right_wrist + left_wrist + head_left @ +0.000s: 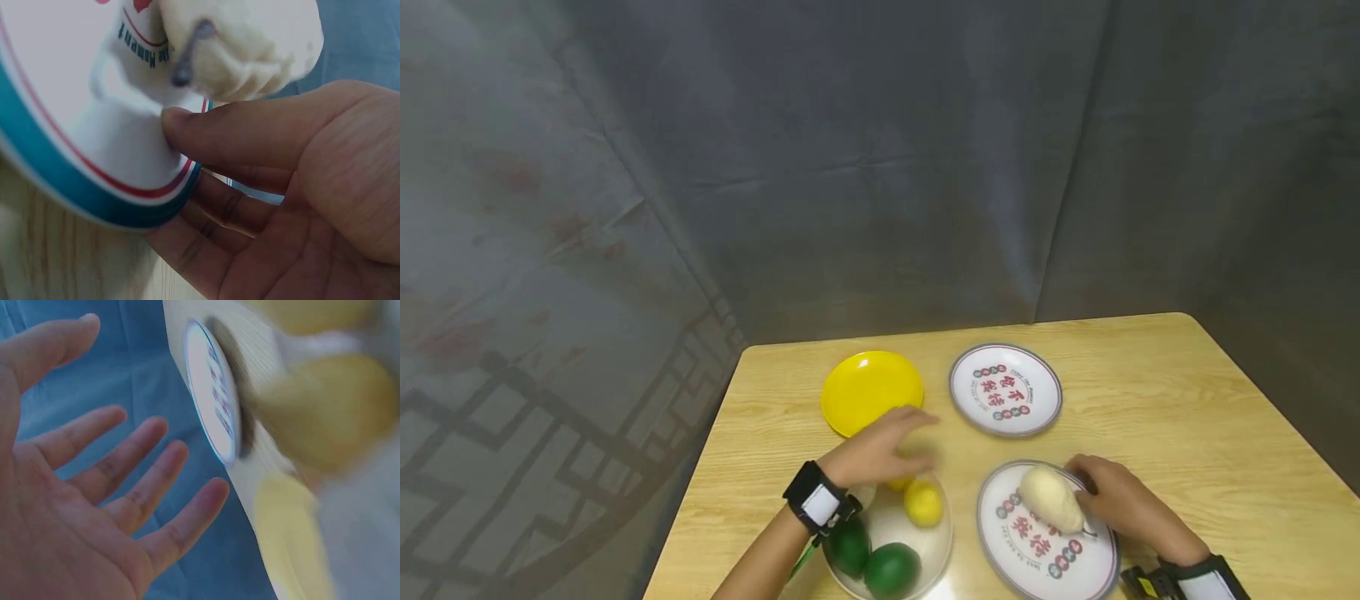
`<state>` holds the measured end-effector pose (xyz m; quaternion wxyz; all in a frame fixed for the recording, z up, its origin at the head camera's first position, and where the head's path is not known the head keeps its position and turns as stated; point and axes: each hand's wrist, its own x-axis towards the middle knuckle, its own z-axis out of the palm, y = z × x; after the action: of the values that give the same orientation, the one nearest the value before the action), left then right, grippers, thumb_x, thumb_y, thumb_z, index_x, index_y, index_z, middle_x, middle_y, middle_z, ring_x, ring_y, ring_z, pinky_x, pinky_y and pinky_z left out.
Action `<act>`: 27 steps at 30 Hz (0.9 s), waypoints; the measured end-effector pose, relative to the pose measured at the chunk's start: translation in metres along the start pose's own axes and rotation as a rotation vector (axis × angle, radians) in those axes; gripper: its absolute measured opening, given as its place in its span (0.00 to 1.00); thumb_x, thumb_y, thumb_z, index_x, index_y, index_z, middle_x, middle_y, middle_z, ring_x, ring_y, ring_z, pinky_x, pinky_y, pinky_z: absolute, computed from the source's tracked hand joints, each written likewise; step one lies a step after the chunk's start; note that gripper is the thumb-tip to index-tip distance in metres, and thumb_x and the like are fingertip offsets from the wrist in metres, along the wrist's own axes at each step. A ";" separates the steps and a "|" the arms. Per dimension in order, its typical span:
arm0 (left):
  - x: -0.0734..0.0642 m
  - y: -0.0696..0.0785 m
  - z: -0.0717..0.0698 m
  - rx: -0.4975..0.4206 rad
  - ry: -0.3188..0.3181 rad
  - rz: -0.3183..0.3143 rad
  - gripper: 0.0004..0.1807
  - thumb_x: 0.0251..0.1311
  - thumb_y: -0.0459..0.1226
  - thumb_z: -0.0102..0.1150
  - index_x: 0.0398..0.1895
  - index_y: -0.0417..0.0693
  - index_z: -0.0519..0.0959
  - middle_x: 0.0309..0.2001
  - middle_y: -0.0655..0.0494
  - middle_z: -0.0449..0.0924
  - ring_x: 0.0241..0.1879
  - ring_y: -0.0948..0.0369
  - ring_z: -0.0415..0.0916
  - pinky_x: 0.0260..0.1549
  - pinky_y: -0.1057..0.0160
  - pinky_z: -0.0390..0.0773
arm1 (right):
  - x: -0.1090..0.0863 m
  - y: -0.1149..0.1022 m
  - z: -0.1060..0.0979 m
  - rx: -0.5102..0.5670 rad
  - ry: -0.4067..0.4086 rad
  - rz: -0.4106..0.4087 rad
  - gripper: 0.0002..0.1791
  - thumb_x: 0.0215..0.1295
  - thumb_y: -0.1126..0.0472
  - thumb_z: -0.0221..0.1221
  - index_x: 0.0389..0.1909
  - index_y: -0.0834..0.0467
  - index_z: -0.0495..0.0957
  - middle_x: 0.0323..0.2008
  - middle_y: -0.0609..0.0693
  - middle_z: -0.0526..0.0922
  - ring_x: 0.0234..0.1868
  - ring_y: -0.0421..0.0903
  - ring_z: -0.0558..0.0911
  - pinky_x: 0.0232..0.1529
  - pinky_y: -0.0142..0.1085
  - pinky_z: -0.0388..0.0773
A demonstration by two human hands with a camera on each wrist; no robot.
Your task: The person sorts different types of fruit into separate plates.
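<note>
With thumb on top and fingers beneath, my right hand pinches the rim of a white plate with red lettering. A pale, pear-shaped fruit with a dark stem lies on that plate, just beyond the thumb in the right wrist view. My left hand hovers above a whitish bowl, its fingers spread and nothing held. In the bowl are a lemon and two dark green fruits, with more yellow fruit partly hidden by the hand. Blurred yellow fruit fills the left wrist view's right side.
A yellow plate lies behind the bowl at the back left. Right of it is a second white plate with red lettering. All stand on a light wooden table, with grey cloth hanging behind it.
</note>
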<state>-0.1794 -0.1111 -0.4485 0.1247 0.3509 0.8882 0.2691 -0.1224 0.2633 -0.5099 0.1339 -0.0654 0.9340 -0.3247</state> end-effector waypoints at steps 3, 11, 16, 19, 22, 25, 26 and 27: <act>-0.022 -0.012 0.002 0.008 0.016 -0.055 0.35 0.70 0.52 0.67 0.77 0.55 0.72 0.74 0.54 0.74 0.72 0.58 0.70 0.72 0.53 0.74 | -0.001 0.003 0.000 0.018 0.001 0.000 0.16 0.65 0.69 0.66 0.53 0.66 0.82 0.46 0.55 0.87 0.49 0.54 0.86 0.50 0.54 0.87; -0.063 -0.022 0.027 0.046 0.026 -0.082 0.36 0.65 0.51 0.72 0.75 0.59 0.75 0.79 0.54 0.67 0.78 0.52 0.64 0.75 0.40 0.69 | 0.000 0.007 0.003 0.032 0.023 0.009 0.16 0.66 0.71 0.64 0.54 0.66 0.82 0.47 0.56 0.88 0.50 0.57 0.87 0.51 0.55 0.87; -0.079 -0.027 0.032 0.060 0.049 -0.134 0.38 0.64 0.46 0.74 0.77 0.62 0.72 0.80 0.52 0.65 0.79 0.51 0.63 0.75 0.35 0.66 | -0.001 0.006 0.004 0.042 0.021 0.014 0.16 0.66 0.70 0.64 0.54 0.66 0.82 0.47 0.56 0.88 0.49 0.56 0.87 0.50 0.54 0.87; -0.084 -0.031 0.033 0.049 0.061 -0.156 0.41 0.64 0.41 0.74 0.80 0.62 0.68 0.81 0.49 0.62 0.79 0.50 0.62 0.74 0.35 0.67 | -0.002 0.006 0.003 0.044 0.022 0.014 0.15 0.67 0.71 0.64 0.54 0.66 0.82 0.48 0.56 0.88 0.50 0.57 0.87 0.50 0.54 0.87; -0.088 -0.032 0.033 0.057 0.087 -0.179 0.45 0.64 0.38 0.73 0.83 0.59 0.64 0.81 0.47 0.61 0.77 0.48 0.64 0.71 0.35 0.72 | -0.002 0.005 0.002 0.038 0.021 0.016 0.16 0.67 0.71 0.64 0.54 0.66 0.82 0.48 0.57 0.88 0.51 0.58 0.87 0.51 0.55 0.87; -0.091 -0.033 0.032 0.075 0.129 -0.225 0.46 0.64 0.38 0.74 0.83 0.54 0.63 0.78 0.46 0.65 0.73 0.48 0.68 0.69 0.38 0.76 | -0.001 0.004 0.003 0.036 0.017 0.021 0.16 0.67 0.71 0.64 0.55 0.66 0.82 0.49 0.57 0.88 0.51 0.59 0.87 0.52 0.55 0.87; -0.091 -0.033 0.032 0.083 0.140 -0.241 0.45 0.63 0.38 0.74 0.83 0.52 0.64 0.76 0.47 0.68 0.72 0.48 0.70 0.68 0.40 0.77 | -0.001 0.004 0.003 0.035 0.016 0.023 0.16 0.67 0.71 0.64 0.55 0.66 0.82 0.49 0.57 0.88 0.51 0.59 0.87 0.52 0.55 0.87; -0.091 -0.033 0.032 0.096 0.150 -0.253 0.44 0.64 0.39 0.74 0.82 0.50 0.66 0.74 0.47 0.70 0.70 0.49 0.71 0.67 0.41 0.78 | -0.001 0.004 0.003 0.035 0.017 0.023 0.16 0.67 0.71 0.64 0.55 0.66 0.82 0.49 0.58 0.88 0.51 0.59 0.87 0.52 0.55 0.87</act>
<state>-0.1192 -0.1815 -0.4903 0.0739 0.2206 0.9440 0.2342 -0.1207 0.2647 -0.5148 0.1306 -0.0496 0.9300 -0.3400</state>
